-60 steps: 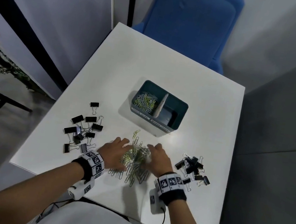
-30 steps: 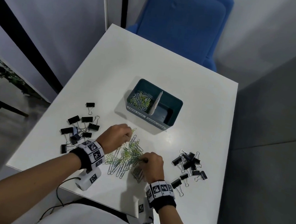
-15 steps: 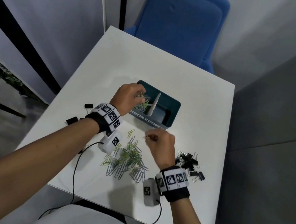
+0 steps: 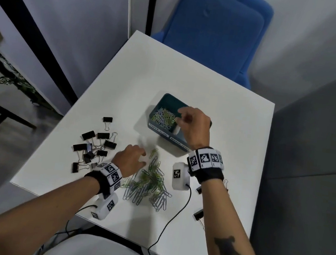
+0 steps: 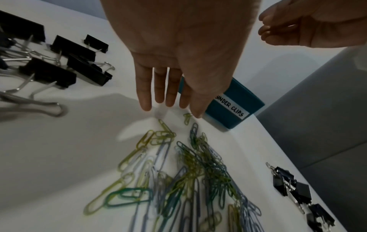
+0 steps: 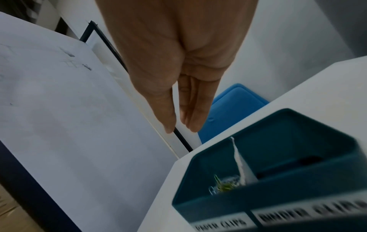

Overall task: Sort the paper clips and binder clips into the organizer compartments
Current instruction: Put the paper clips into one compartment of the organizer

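Head view puts the teal organizer (image 4: 163, 132) near the middle of the white table (image 4: 191, 80), its left compartment holding paper clips (image 4: 163, 116). A loose pile of paper clips (image 4: 147, 184) lies at the organizer's 6 o'clock. The right hand (image 4: 193, 124) hovers over the organizer with relaxed, straight fingers, holding nothing. The left hand (image 4: 129, 161) hangs just above the pile's 11 o'clock edge, fingers extended and empty. Black binder clips (image 4: 92, 148) lie at the pile's 9 o'clock; more binder clips (image 5: 298, 191) sit at its 3 o'clock.
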A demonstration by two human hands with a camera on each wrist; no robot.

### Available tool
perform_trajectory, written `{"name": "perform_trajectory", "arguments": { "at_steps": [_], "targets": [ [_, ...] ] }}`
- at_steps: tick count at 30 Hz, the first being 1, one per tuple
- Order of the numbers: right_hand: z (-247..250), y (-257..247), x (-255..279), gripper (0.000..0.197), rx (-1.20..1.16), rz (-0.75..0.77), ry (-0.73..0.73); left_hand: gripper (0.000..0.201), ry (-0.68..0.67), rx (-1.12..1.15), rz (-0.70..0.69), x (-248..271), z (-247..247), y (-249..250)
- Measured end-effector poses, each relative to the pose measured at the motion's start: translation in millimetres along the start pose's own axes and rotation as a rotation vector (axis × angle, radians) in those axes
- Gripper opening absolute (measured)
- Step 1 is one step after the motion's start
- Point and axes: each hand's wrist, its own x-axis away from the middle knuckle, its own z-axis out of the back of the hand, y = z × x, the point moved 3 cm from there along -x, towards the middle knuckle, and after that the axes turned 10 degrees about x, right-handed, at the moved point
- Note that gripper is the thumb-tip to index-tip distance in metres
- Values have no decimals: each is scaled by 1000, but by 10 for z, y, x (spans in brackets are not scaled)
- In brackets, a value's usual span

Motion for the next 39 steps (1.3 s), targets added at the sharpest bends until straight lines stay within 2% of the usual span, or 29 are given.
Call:
{"name": "perform_trajectory", "arguments": {
  "at_steps": [2, 5, 7, 11, 14, 16, 18, 21, 23, 25, 27, 31, 36, 39],
  "targets": [
    [-61, 126, 193, 4, -8, -3, -16, 52, -72, -54, 3, -24, -55, 50],
    [-241, 399, 610, 1, 6, -75, -55, 75, -173, -111, -17, -70, -189, 95],
    [-428, 616, 918, 15, 81, -150, -130, 82, -230, -196, -45, -83, -291, 115],
    [-829, 936, 1478, 61, 267, -261, -482, 79, -297, -450, -279, 24, -420, 229],
    [-953, 1000, 1750, 64, 344, -245, -538, 72, -364, -493, -404, 153, -476, 167],
    [-984, 1010, 1860, 62, 357, -225, -542, 69, -351, -471, -457, 254, -446, 103],
    [-1006, 1031, 1943, 66, 349, -218, -550, 71, -279, -409, -423, 370, -342, 40],
    [-1019, 1080, 2024, 82, 334, -220, -559, 91, -178, -385, -232, 541, -166, -153],
    [-1023, 1087, 2034, 88, 330, -231, -578, 110, -201, -374, -109, 620, -136, -306],
    [-1039, 1046, 2014, 87, 329, -228, -570, 116, -258, -337, -22, 637, -174, -383],
    [-1077, 975, 1954, 84, 293, -231, -541, 112, -263, -274, -14, 588, -235, -344],
    [-1172, 791, 1789, 75, 313, -205, -499, 94, -192, -172, -82, 455, -371, -119],
    [-1286, 613, 1784, 70, 320, -165, -513, 98, -196, -146, -101, 400, -524, 88],
    [-1299, 561, 1789, 56, 322, -133, -506, 75, -144, -164, -112, 408, -550, 118]
  ]
}}
